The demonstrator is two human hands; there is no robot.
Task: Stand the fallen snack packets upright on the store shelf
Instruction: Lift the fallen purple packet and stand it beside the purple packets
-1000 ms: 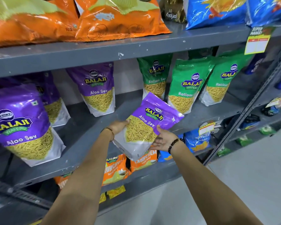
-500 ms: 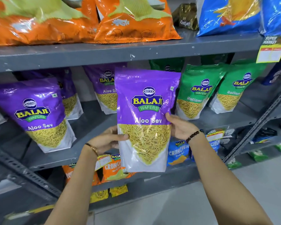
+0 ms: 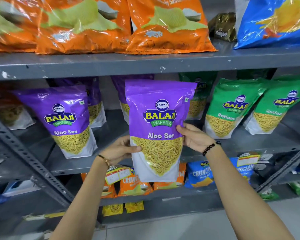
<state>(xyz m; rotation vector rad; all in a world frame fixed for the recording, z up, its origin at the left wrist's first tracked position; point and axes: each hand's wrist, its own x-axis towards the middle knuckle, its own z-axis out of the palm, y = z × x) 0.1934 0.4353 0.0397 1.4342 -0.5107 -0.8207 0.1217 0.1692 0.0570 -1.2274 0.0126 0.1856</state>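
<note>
Far left, middle shelf (image 3: 111, 163): one purple Aloo Sev packet (image 3: 69, 122) stands upright, leaning slightly; more purple packets (image 3: 95, 108) sit behind it toward the back wall. Centre: the held Aloo Sev packet (image 3: 157, 130) is upright, label facing out, in front of the middle shelf, its bottom edge hanging below the shelf's front lip and covering part of the orange packets on the lower shelf (image 3: 135, 186). Left hand (image 3: 121, 149) is closed on the packet's left edge at mid-height, thumb over the front, fingers behind. Right hand (image 3: 194, 137) is closed on the right edge a little higher, thumb on the front near the label text, palm wrapped around the side; beaded bracelet (image 3: 210, 148) on that wrist. Right of centre: two green Ratlami packets (image 3: 232, 110) stand on the same shelf, tilted. Top shelf: large orange bags (image 3: 168, 26) lying flat, a blue bag (image 3: 274, 21) at far right.
</note>
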